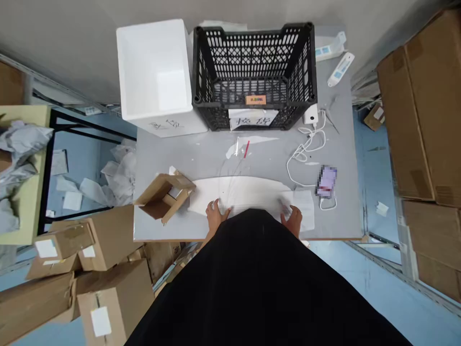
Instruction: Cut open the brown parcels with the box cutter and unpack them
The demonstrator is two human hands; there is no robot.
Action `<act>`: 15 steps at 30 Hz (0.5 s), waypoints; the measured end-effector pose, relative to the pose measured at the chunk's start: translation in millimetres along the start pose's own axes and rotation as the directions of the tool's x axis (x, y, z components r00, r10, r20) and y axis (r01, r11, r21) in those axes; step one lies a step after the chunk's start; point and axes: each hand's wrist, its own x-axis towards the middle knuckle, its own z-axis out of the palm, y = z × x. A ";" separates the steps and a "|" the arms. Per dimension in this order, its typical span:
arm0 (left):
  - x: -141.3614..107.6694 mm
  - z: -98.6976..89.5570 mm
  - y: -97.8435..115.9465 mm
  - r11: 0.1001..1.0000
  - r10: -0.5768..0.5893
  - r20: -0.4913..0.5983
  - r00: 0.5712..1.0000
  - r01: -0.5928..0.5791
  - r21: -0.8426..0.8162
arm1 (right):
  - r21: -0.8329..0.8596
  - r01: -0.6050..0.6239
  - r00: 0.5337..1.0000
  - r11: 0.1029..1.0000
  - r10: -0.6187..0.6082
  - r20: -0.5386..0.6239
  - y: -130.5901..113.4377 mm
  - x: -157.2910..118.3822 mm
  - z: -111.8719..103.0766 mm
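Observation:
A long white sheet of thin packing material (252,185) lies across the front of the grey table. My left hand (215,217) rests on its left part, thumb and fingers spread, holding nothing I can see. Farther right, my right hand (293,220) is over the sheet with thumb and fingers apart. A blurred grey streak shows just beside its fingers; I cannot make out what it is. To the left of my left hand, an open cardboard box (154,214) lies with its flaps out, touching the sheet's end. My dark clothing hides the sheet's near middle.
At the back stand a white foam box (131,72) and a black plastic crate (254,79) holding a small orange box (255,100). A phone (327,180), white cable (299,153) and power strips (340,69) lie right. Cartons (115,307) crowd the left floor; more cartons (418,120) are stacked right.

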 end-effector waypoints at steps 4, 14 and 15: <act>-33.6 36.2 -25.5 0.994 0.021 0.114 0.993 -0.033 0.105 | -0.090 0.114 0.972 0.989 -0.092 0.216 -3.5 -30.1 25.5; -37.2 57.0 -31.7 0.961 0.264 0.264 0.928 -0.231 -0.152 | -0.334 0.365 0.884 0.869 -0.211 0.417 -17.8 -40.8 35.9; -37.5 59.2 -27.1 0.955 0.253 0.263 0.931 -0.198 -0.220 | -0.327 0.355 0.886 0.876 -0.203 0.417 -19.2 -41.3 36.0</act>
